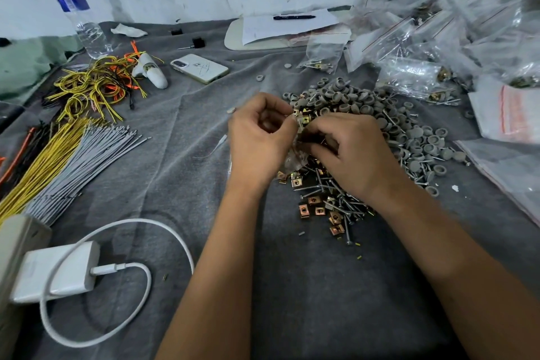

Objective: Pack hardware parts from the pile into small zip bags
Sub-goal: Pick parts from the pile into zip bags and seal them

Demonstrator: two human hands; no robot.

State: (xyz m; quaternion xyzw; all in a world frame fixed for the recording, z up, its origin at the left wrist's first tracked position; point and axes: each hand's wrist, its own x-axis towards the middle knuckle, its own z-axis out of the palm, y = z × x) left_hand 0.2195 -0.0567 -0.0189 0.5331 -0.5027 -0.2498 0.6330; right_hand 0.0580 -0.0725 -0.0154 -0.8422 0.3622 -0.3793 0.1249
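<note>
A pile of hardware lies on the grey cloth: grey plastic caps [362,102], long screws [336,193] and brass clip nuts [314,207]. Both hands work just above the pile's near left side. My left hand [260,140] has its fingers curled and pinches the mouth of a small clear zip bag [295,159] that hangs between the hands. My right hand [353,152] is curled at the bag's opening and pinches small parts, mostly hidden by its fingers. Brass clips show between the two thumbs.
Filled zip bags [432,47] are heaped at the back right, with empty bags [508,114] beside them. A phone [200,68], water bottle [77,14], wire bundles [67,161], charger [58,272] and a clipboard with pen [293,17] lie left and behind.
</note>
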